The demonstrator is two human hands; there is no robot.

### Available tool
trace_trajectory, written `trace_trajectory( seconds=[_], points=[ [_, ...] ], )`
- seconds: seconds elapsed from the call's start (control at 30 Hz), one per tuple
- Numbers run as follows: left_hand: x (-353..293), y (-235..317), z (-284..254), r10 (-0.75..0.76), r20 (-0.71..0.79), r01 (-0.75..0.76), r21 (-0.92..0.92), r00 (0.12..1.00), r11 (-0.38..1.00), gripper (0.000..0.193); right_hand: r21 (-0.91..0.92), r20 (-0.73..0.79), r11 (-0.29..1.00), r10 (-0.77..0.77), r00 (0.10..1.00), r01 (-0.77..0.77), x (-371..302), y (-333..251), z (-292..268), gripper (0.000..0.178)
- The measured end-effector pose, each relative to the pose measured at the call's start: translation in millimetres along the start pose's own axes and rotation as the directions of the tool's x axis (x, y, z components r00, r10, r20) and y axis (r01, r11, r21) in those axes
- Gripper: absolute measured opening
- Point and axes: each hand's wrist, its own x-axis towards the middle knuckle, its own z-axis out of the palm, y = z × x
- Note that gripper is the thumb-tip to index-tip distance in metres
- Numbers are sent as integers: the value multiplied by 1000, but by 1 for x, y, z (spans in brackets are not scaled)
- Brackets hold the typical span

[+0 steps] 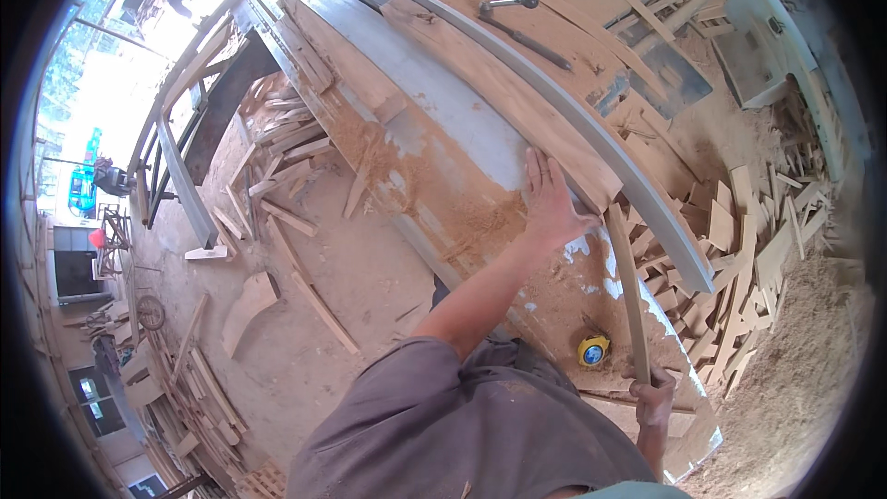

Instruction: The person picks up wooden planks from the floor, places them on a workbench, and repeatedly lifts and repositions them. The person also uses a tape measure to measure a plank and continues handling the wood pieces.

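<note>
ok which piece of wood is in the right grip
The narrow strip, its near end in the right grip; the wide board lies beside the left grip.

The person wears a loose shirt [480, 434] of dull, dark purplish brown, its cloth soft and creased. A tiny light-brown fleck [521, 385] sits on the shirt's front, and darker folds run along its upper edge. The short left sleeve [420, 374], the same colour as the shirt, ends in a plain hem. Beyond the shirt, the left forearm [494, 279], left hand [552, 203] and right hand [654, 397] are bare.
</note>
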Motion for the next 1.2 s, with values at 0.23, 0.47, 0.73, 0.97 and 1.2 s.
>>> trace_trajectory(
  seconds=[0.23,0.47,0.73,0.97,1.2],
  points=[
    [1,-11,8,90,-119,-87,29,989,996,143,-101,17,995,-20,1000,21,7,-6,-7,67],
    [4,-14,5,100,-122,-97,32,987,995,134,-124,38,988,-84,996,88,15,2,-9,66],
    [1,-4,1,79,-84,-75,51,993,996,138,-58,21,990,-129,991,130,18,12,-9,67],
    [0,-9,12,164,-210,-152,74,964,986,132,-164,62,970,-170,983,178,28,10,-23,65],
    [1,-8,23,145,-211,-109,175,967,979,134,-200,84,954,-211,974,224,39,15,-42,68]
  ],
)
